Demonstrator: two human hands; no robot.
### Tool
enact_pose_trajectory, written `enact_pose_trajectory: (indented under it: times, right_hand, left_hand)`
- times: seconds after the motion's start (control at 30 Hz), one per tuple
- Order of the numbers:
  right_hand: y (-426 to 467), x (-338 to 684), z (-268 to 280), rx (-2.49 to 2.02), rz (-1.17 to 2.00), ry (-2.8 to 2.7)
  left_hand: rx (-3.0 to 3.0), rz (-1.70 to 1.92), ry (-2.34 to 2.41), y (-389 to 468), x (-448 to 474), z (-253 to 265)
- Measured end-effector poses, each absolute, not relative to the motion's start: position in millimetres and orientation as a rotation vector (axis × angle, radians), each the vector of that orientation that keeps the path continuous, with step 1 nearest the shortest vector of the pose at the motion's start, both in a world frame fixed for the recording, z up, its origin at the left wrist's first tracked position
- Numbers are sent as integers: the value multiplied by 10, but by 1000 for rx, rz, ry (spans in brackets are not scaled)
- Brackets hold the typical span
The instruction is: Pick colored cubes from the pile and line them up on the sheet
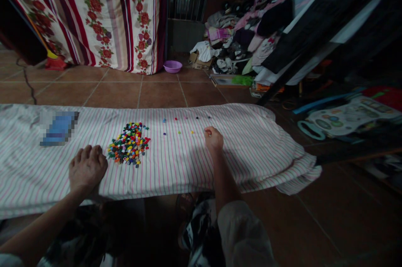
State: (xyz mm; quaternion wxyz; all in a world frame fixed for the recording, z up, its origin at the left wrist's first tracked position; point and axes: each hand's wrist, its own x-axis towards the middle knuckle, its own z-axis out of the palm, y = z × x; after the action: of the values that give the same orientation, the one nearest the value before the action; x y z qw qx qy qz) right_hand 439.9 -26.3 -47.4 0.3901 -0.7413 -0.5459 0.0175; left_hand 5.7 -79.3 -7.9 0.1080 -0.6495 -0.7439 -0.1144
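My left hand rests palm down on the striped cloth, its fingers stretched out and slightly apart, with nothing in it. Just right of it lies a heap of small, multicoloured block-like pieces. My right hand is over the right part of the cloth, thumb and fingers pinched together; whatever is between the fingertips is too small to name. Several single pieces lie spaced out in two rows left of and beyond this hand, among them a blue piece, a red piece, a green piece and a yellow piece.
The striped cloth covers a long, low surface. A blurred blue rectangular item lies at its left. Beyond, on the tiled floor, stand a purple basin and a pile of clothes. A flowered curtain hangs behind.
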Motion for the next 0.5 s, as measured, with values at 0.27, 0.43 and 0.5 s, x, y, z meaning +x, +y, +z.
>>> enact_pose_trajectory:
  times: [0.27,0.43,0.5]
  right_hand:
    - [-235,4415,-515,-1892,-1,-1412]
    - [-240,4424,-508,-1846,23,-1390]
    - [-245,4424,-500,-1841,41,-1362]
  left_hand:
    - [-1913,-333,-2191,-796,51,-86]
    - [-1935,-349,-2256,-804,66,-61]
    - [-1929,-363,-2271,-804,69,-54]
